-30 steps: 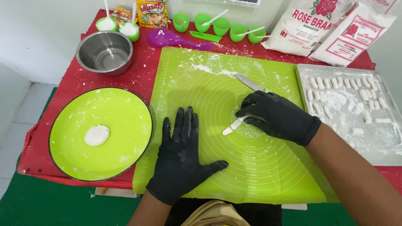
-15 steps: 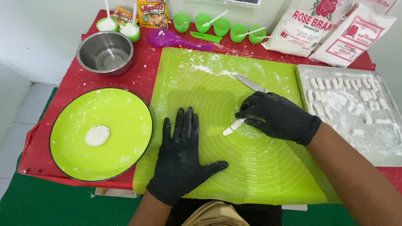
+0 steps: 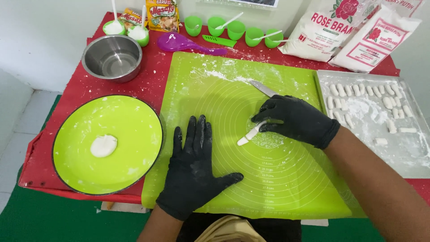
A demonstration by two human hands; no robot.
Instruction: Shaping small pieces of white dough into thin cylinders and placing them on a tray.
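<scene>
Both my hands wear black gloves. My left hand (image 3: pixel 193 168) lies flat, fingers spread, on the green silicone mat (image 3: pixel 277 188). My right hand (image 3: pixel 298 118) rests near the mat's middle, its fingers on a thin white roll of dough (image 3: pixel 249 135) that lies on the mat. A knife (image 3: pixel 263 88) pokes out from behind my right hand, its blade pointing up-left. Whether the hand grips the knife's handle is hidden.
A green plate (image 3: pixel 130 148) with a white dough lump (image 3: pixel 104 145) sits left. A steel bowl (image 3: pixel 112 56) stands behind it. A metal tray (image 3: pixel 416 152) with several dough sticks is at right. Flour bags (image 3: pixel 322 31), small green cups (image 3: pixel 235 29) and a purple scoop (image 3: pixel 179 43) line the back.
</scene>
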